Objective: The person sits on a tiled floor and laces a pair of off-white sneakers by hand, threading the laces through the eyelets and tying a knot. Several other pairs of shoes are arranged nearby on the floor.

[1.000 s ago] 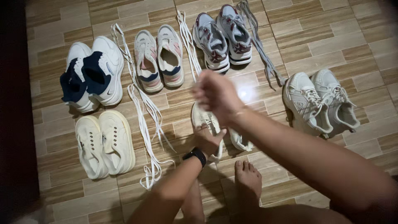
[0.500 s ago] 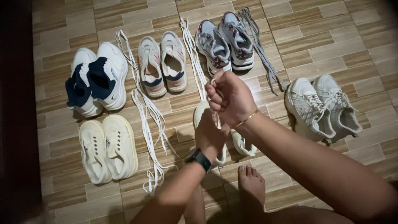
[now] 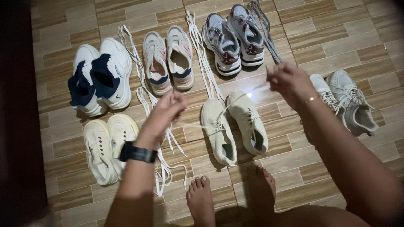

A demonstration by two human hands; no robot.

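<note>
Lacing the cream shoe: barely started.
Left hand (image 3: 166, 110) and right hand (image 3: 288, 80) each pinch a lace (image 3: 235, 98) end over the cream shoe (image 3: 217, 128); upper eyelets unthreaded.

1. Light is dim overall, brightest around the pair of cream lace-up sneakers (image 3: 233, 126) at the centre.
2. A small white glare spot sits on the glossy brown wood-pattern floor tiles (image 3: 320, 38) just above that pair (a reflected lamp, seemingly overhead).
3. Left of the sneakers the picture falls to near black; corners darken.
4. Both raised hands are motion-blurred.
5. Shadows beside the shoes are soft.
</note>
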